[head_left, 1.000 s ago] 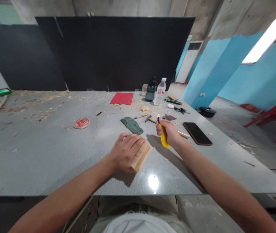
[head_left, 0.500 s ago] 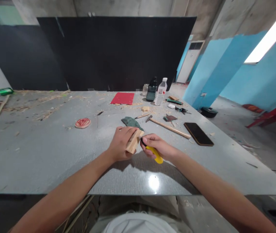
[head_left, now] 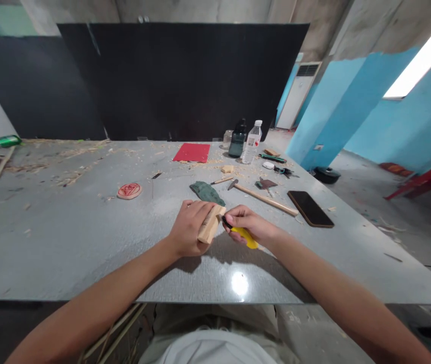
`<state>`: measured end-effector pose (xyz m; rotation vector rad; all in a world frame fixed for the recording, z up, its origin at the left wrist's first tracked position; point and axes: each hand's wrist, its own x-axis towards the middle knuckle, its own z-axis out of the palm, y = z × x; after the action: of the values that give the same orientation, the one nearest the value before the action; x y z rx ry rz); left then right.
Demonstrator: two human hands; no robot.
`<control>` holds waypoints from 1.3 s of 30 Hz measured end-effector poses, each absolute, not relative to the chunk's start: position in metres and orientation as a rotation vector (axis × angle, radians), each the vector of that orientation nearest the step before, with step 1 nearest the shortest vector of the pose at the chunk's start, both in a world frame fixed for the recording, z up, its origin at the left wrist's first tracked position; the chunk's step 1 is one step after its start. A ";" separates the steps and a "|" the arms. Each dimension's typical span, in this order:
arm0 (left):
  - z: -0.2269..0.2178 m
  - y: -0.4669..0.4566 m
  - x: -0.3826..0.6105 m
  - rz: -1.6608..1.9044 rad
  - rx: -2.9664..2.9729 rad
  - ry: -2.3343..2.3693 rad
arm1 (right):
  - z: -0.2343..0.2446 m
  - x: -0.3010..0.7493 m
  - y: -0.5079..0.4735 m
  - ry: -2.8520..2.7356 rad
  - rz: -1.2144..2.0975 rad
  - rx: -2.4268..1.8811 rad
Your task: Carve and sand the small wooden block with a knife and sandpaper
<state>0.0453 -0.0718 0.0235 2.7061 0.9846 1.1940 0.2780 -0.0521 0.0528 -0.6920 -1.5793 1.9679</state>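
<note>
My left hand (head_left: pixel 189 227) is wrapped round a pale wooden block (head_left: pixel 210 225), holding it tilted on edge over the grey table (head_left: pixel 67 242). My right hand (head_left: pixel 248 225) grips a yellow utility knife (head_left: pixel 244 236), and the knife's dark tip touches the right face of the block. Both hands meet near the table's middle, a little toward the front edge. Most of the block is covered by my left fingers.
Behind the hands lie a green cloth (head_left: pixel 206 192), a hammer (head_left: pixel 261 197) and a black phone (head_left: pixel 309 208). Farther back stand a dark bottle (head_left: pixel 236 139), a clear water bottle (head_left: pixel 251 142) and a red mat (head_left: pixel 191 152). A round red-carved disc (head_left: pixel 129 190) lies left. Wood shavings litter the far left.
My left hand lifted the block from flat on the table onto its edge. My right hand brought the knife down and left from the hammer area to the block's side.
</note>
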 end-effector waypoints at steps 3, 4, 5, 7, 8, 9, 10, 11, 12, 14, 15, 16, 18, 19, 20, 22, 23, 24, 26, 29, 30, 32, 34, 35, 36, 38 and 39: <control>0.025 -0.070 0.044 1.201 2.708 1.045 | 0.055 0.273 -0.054 -1.537 1.875 -0.742; 0.025 -0.070 0.043 1.198 2.704 1.066 | 0.055 0.271 -0.055 -1.523 1.852 -0.759; 0.026 -0.070 0.043 1.193 2.700 1.089 | 0.055 0.270 -0.055 -1.510 1.833 -0.774; 0.027 -0.069 0.044 1.186 2.703 1.133 | 0.054 0.268 -0.056 -1.487 1.803 -0.795; 0.027 -0.068 0.045 1.189 2.708 1.157 | 0.053 0.267 -0.056 -1.474 1.788 -0.802; 0.027 -0.067 0.045 1.197 2.716 1.185 | 0.051 0.265 -0.057 -1.460 1.773 -0.807; 0.027 -0.066 0.045 1.202 2.727 1.217 | 0.048 0.263 -0.057 -1.445 1.759 -0.812; 0.027 -0.065 0.045 1.203 2.741 1.250 | 0.045 0.261 -0.057 -1.429 1.744 -0.816; 0.027 -0.064 0.045 1.198 2.754 1.285 | 0.042 0.259 -0.057 -1.412 1.731 -0.822; 0.027 -0.065 0.045 1.188 2.779 1.340 | 0.038 0.258 -0.053 -1.359 1.694 -0.841; 0.027 -0.067 0.045 1.183 2.804 1.326 | 0.037 0.261 -0.048 -1.314 1.662 -0.853; 0.027 -0.071 0.045 1.175 2.845 1.280 | 0.037 0.266 -0.042 -1.259 1.617 -0.866; 0.027 -0.079 0.048 1.147 2.946 1.119 | 0.039 0.282 -0.025 -1.129 1.495 -0.891; 0.027 -0.082 0.051 1.127 2.985 1.031 | 0.041 0.291 -0.016 -1.079 1.436 -0.906; 0.026 -0.085 0.053 1.107 3.001 0.968 | 0.043 0.300 -0.008 -1.044 1.384 -0.919; 0.025 -0.084 0.056 1.084 2.976 0.912 | 0.045 0.311 0.001 -1.018 1.299 -0.931; 0.025 -0.082 0.057 1.084 2.948 0.917 | 0.045 0.311 0.002 -1.025 1.262 -0.932; 0.024 -0.078 0.056 1.093 2.908 0.939 | 0.044 0.309 0.000 -1.044 1.227 -0.930; 0.022 -0.069 0.051 1.136 2.803 1.025 | 0.039 0.297 -0.008 -1.107 1.152 -0.920; 0.020 -0.062 0.041 1.193 2.680 1.135 | 0.029 0.276 -0.025 -1.237 1.027 -0.914; 0.020 -0.062 0.039 1.205 2.667 1.152 | 0.027 0.272 -0.029 -1.284 0.983 -0.919; 0.022 -0.064 0.038 1.222 2.668 1.163 | 0.023 0.268 -0.034 -1.371 0.899 -0.943; 0.025 -0.067 0.039 1.228 2.691 1.137 | 0.020 0.269 -0.033 -1.439 0.823 -0.979; 0.026 -0.068 0.041 1.223 2.712 1.115 | 0.019 0.271 -0.031 -1.465 0.789 -0.997; 0.027 -0.069 0.042 1.212 2.739 1.087 | 0.019 0.274 -0.029 -1.485 0.756 -1.015; 0.028 -0.071 0.044 1.183 2.792 1.032 | 0.017 0.278 -0.024 -1.512 0.696 -1.043; 0.028 -0.072 0.045 1.171 2.809 1.013 | 0.017 0.280 -0.022 -1.520 0.668 -1.053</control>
<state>0.0449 -0.0718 0.0278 2.8087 1.0133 1.1710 0.2801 -0.0220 0.0166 -1.0530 -1.5203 0.6680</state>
